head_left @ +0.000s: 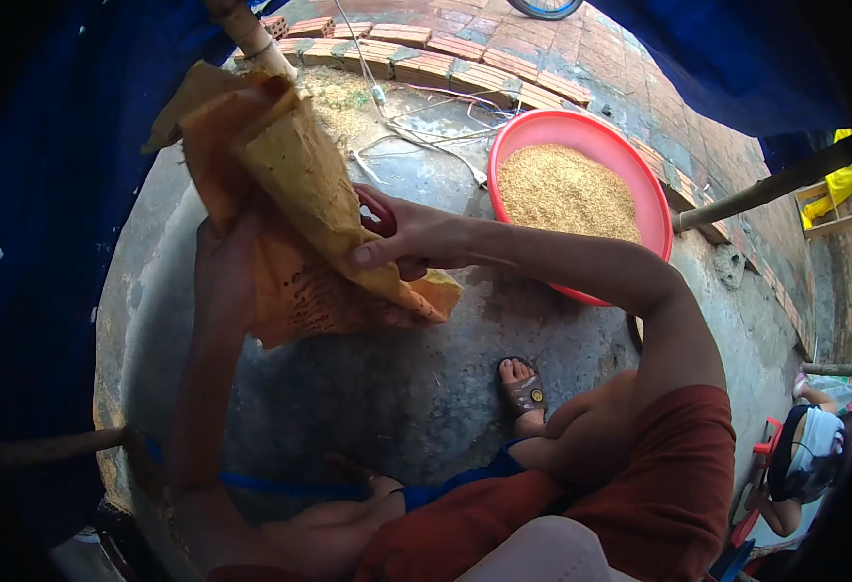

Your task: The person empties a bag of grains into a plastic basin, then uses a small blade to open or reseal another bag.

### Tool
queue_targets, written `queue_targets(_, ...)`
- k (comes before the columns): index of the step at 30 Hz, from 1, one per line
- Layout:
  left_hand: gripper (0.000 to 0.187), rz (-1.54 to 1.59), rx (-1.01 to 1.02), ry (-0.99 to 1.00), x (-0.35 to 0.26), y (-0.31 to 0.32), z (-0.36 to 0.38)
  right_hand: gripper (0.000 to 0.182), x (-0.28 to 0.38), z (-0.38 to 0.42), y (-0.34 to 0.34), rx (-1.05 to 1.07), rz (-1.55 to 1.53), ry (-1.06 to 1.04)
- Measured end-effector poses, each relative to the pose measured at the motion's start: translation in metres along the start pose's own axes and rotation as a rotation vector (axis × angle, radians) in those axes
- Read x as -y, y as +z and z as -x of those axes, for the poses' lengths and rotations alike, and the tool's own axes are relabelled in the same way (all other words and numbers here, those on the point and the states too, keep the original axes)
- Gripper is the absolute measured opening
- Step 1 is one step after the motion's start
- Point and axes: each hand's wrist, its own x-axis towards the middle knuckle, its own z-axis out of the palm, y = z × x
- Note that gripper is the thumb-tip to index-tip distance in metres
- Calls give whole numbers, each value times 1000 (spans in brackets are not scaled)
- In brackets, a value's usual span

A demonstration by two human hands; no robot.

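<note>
A crumpled yellow-orange sack [300,175] with dark printing on its lower part is held up at the left of centre. My right hand [411,233] grips its right side, the thumb lying over the folds and the fingers curled round a small red thing [377,211] that I cannot make out. On the sack's left side is my left hand [227,257], its fingers hidden behind and within the folds. Beyond my right forearm stands a round red tub [657,194] holding a heap of golden grain [566,189].
Cables with a plug [480,178] lie on the concrete floor near a curved row of bricks [426,70]. Blue sheeting [28,242] hangs at the left. A pole [770,182] crosses at the right. Another person [809,466] is at the lower right.
</note>
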Motion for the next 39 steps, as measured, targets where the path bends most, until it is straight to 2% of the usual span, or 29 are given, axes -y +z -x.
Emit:
queue_targets(1, 29, 2, -5, 20, -4, 9, 1, 66, -1, -5, 9, -81, 38, -92)
queue_targets(2, 31, -18, 63, 34, -6, 18, 2, 66, 0, -10, 14, -72, 52, -100)
queue_targets(4, 32, -36, 128, 63, -4, 23, -3, 43, 2, -18, 20, -212, 185, 58)
queue_targets(5, 33, 25, 158, 63, 0, 24, -8, 23, 4, -18, 23, -274, 168, 53)
queue_targets(8, 39, 193, 258, -9, 5, 17, -9, 22, -10, -22, 17, -389, 23, 36)
queue_targets(9, 43, 71, 281, 95, 14, 7, -12, 22, -12, -22, 13, -384, 29, 39)
queue_targets(10, 47, -54, 301, 197, 20, -4, -14, 20, -12, -22, 7, -468, -22, 83)
queue_targets(12, 58, -196, 250, 215, 22, -31, -10, 20, -11, -23, -13, -574, -123, 138)
queue_targets(13, 73, -418, 274, 216, 28, -55, -14, 19, -15, -23, -28, -612, -178, 143)
queue_targets(14, 73, -424, 262, 217, 39, -78, -15, 18, -18, -24, -39, -651, -236, 149)
queue_targets(15, 84, -598, 244, 117, 55, -100, -13, 18, -17, -22, -41, -640, -238, 147)
queue_targets(16, 95, -768, 228, 15, 73, -121, -11, 15, -17, -20, -44, -730, -270, 154)
queue_targets(17, 105, -780, 210, -93, 94, -144, -10, 12, -16, -17, -47, -823, -301, 161)
queue_targets(18, 115, -791, 191, -201, 116, -161, -9, 12, -18, -13, -53, -821, -303, 157)
queue_targets(19, 115, -797, 190, -199, 134, -171, -7, 12, -21, -9, -60, -837, -330, 163)
queue_targets(21, 124, -754, 233, -324, 173, -184, 1, 13, -23, 0, -67, -853, -357, 176)
queue_targets(22, 124, -750, 234, -323, 198, -185, 5, 13, -22, 5, -68, -920, -393, 187)
queue_targets(23, 122, -626, 259, -423, 223, -182, 9, 14, -19, 11, -71, -988, -429, 194)
queue_targets(24, 119, -500, 284, -520, 236, -176, 10, 14, -20, 17, -77, -993, -424, 191)
queue_targets(25, 119, -497, 287, -514, 237, -163, 9, 13, -24, 22, -86, -1005, -445, 204)
queue_targets(27, 97, -173, 144, -552, 243, -132, 9, 14, -34, 25, -99, -1026, -463, 218)
queue_targets(28, 97, -169, 152, -552, 247, -120, 2, 14, -38, 26, -104, -1001, -501, 222)
queue_targets(30, 70, 82, 260, -424, 257, -102, -22, 13, -42, 31, -109, -981, -547, 219)
queue_targets(31, 70, 81, 265, -429, 268, -99, -29, 13, -42, 31, -106, -977, -542, 214)
queue_targets(33, 50, 125, 155, -459, 281, -90, -40, 14, -41, 32, -106, -978, -525, 227)
queue_targets(34, 50, 120, 158, -456, 280, -87, -42, 14, -40, 32, -107, -979, -528, 221)
queue_targets(36, 39, 13, -20, -413, 276, -79, -40, 14, -40, 33, -106, -975, -541, 229)
queue_targets(37, 39, 7, -18, -414, 273, -74, -38, 14, -40, 33, -106, -975, -547, 226)
queue_targets(39, 34, 33, -93, -317, 266, -64, -34, 15, -35, 34, -102, -968, -549, 236)
